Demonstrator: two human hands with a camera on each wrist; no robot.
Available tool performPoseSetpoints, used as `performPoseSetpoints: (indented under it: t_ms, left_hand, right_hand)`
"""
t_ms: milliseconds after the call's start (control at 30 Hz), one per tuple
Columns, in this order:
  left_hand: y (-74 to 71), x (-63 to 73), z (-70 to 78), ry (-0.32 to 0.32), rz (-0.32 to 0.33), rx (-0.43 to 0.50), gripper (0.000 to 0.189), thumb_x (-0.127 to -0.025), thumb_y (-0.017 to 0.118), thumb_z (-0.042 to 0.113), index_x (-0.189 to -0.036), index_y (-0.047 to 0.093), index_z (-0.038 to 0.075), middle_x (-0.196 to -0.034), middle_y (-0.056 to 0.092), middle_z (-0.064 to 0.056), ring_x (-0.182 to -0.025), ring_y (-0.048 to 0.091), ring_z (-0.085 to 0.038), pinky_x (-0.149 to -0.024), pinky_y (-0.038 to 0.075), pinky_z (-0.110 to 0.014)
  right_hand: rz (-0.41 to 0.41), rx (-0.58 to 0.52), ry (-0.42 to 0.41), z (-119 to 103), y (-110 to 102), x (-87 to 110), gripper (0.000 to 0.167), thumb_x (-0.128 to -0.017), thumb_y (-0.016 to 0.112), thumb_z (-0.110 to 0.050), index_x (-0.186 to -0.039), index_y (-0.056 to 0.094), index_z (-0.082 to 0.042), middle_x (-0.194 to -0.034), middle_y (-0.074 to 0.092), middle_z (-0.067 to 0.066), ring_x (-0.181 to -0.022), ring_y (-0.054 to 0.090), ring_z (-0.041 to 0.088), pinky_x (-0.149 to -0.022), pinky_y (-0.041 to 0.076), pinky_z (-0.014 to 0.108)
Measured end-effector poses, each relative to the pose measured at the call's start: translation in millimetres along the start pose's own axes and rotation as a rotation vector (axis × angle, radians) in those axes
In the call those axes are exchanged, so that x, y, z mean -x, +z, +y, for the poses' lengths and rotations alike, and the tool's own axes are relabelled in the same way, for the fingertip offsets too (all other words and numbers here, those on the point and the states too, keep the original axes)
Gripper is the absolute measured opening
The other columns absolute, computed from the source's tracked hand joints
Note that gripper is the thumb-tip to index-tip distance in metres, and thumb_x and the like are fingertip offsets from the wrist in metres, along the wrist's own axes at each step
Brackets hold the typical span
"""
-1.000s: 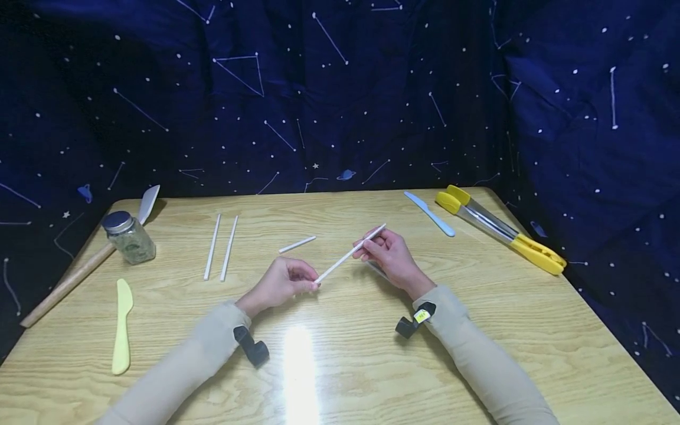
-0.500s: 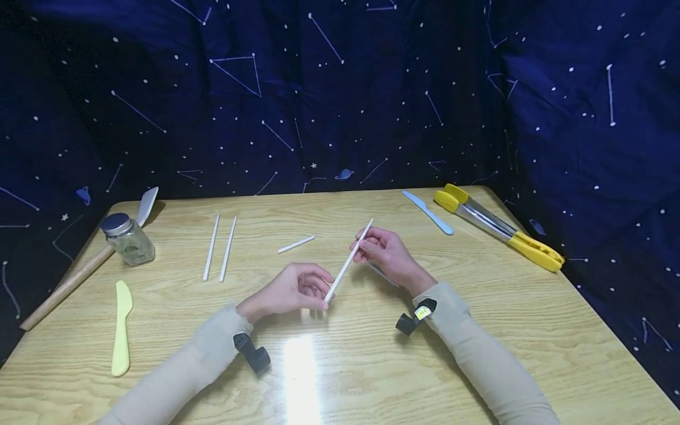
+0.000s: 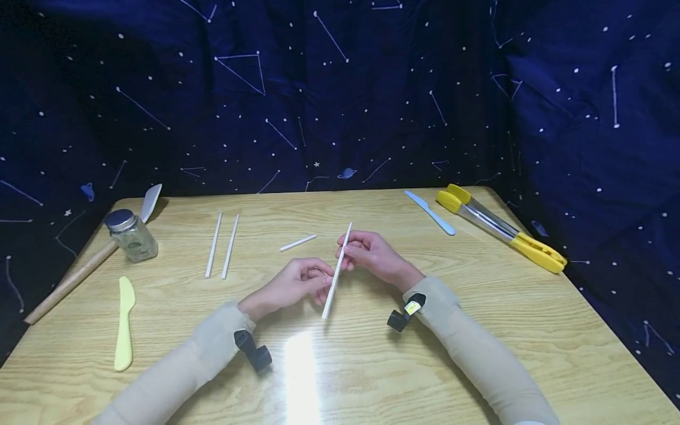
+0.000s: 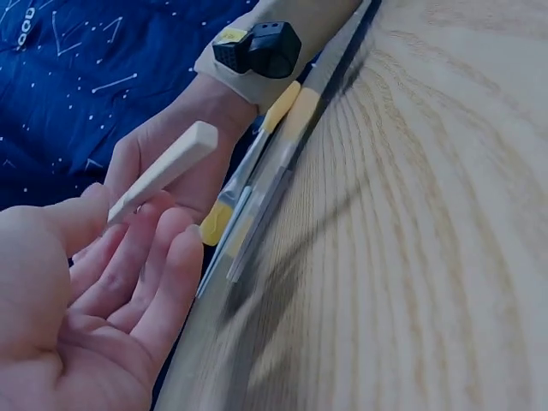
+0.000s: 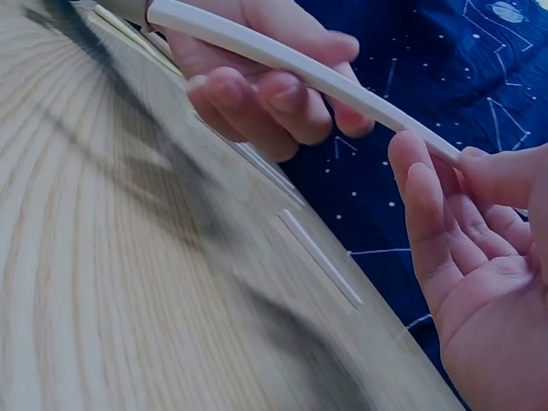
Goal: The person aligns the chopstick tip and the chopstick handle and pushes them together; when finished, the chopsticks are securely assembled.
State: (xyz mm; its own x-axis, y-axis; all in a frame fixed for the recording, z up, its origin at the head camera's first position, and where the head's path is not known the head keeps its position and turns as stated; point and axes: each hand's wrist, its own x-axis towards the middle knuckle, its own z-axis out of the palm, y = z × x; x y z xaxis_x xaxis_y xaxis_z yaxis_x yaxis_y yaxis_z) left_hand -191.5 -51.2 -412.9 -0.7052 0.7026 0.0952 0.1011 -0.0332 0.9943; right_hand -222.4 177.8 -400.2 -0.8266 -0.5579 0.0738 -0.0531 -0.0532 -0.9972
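Long stick (image 3: 337, 270) held up, R of & nearer than short stick (image 3: 298, 242). RH (image 3: 372, 254) pinches it nr far end; LH (image 3: 294, 282) relaxed alongside, contact unclear. Risk: pivot/drop if RH pinch slips, LH prob. not bracing.

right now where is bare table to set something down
Bare table shows at the front, between left sleeve and right sleeve, and right, between right sleeve and tongs. It's crowded mid-table, where the left hand and right hand are at a white stick, and back left, where the jar hides part of the spatula.
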Motion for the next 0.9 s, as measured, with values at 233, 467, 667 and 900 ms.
performPoseSetpoints:
  t_ms: [233, 467, 667, 900]
  left_hand:
    - [-0.5, -2.3, 3.1, -0.087, 0.094, 0.034, 0.027, -0.089, 0.059, 0.000, -0.110, 0.055, -0.016, -0.080, 0.069, -0.002, -0.066, 0.064, -0.011, -0.066, 0.057, -0.026]
    - [-3.0, 0.8, 4.6, -0.155, 0.148, -0.010, 0.026, -0.088, 0.060, 0.002, -0.109, 0.057, -0.013, -0.078, 0.068, 0.000, -0.066, 0.063, -0.011, -0.065, 0.056, -0.024]
    - [-9.0, 2.8, 8.9, -0.178, 0.200, -0.037, 0.024, -0.088, 0.061, 0.001, -0.107, 0.059, -0.013, -0.077, 0.069, 0.000, -0.064, 0.062, -0.010, -0.063, 0.055, -0.023]
    - [-25.2, 8.8, 7.9, -0.195, 0.305, -0.061, 0.022, -0.089, 0.062, 0.001, -0.106, 0.060, -0.012, -0.079, 0.070, -0.002, -0.063, 0.061, -0.010, -0.063, 0.055, -0.023]
  right_hand:
    - [-0.030, 0.010, 0.046, 1.2, 4.6, -6.7, 0.037, -0.097, 0.045, 0.001, -0.124, 0.036, 0.025, -0.093, 0.066, 0.006, -0.072, 0.064, 0.010, -0.066, 0.053, 0.019]
    - [-0.023, 0.046, 0.068, 2.1, 4.3, -7.3, 0.039, -0.097, 0.047, 0.000, -0.129, 0.039, 0.021, -0.089, 0.068, 0.003, -0.072, 0.064, 0.009, -0.067, 0.054, 0.020]
    - [-0.020, 0.077, 0.078, 2.7, 1.0, -6.4, 0.040, -0.097, 0.050, -0.004, -0.131, 0.042, 0.016, -0.097, 0.067, 0.014, -0.073, 0.064, 0.012, -0.068, 0.054, 0.021]
    - [-0.023, 0.127, 0.112, -1.1, -7.5, 2.0, 0.042, -0.097, 0.053, -0.011, -0.129, 0.044, 0.015, -0.098, 0.060, 0.027, -0.074, 0.062, 0.013, -0.074, 0.055, 0.024]
